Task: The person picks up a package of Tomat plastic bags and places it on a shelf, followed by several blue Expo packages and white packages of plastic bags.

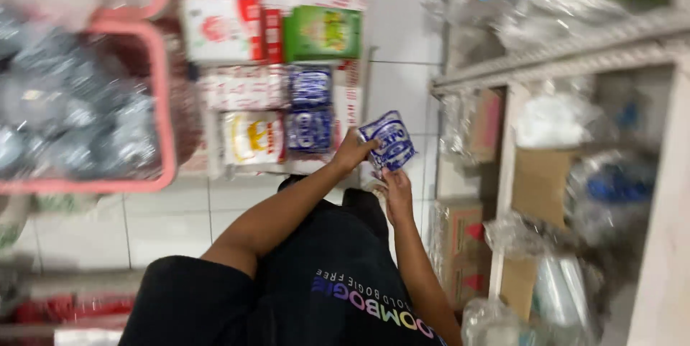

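Head view, blurred and tilted. A blue-and-white packet (387, 140) is being held up in front of the white tiled wall (402, 44), just right of a stack of goods.

Left hand (352, 152) is being kept closed on the packet's left edge, thumb over the front face. Right hand (397, 191) is being kept at the packet's bottom edge from below; fingers look curled onto it, though blur is hiding the exact contact.

Handling, as judged: the packet is looking like a thin plastic pouch, so light, soft and a bit slippery; crumpling is likelier than breaking. Sealed edges or corners are being read as the best hold; a pinch across the middle would be squashing the contents.

Stack: two matching blue packets (310, 109) are being seen one above the other, with a green box (322, 33), a white-and-red box (219, 30) and a yellow-printed bag (253, 137) beside them.

Edges and room: a pink basket (167, 102) of dark wrapped items is crowding the left. A shelf unit (503, 173) with cartons and clear bags is standing close on the right. Open room is being left only in the narrow strip between stack and shelf.
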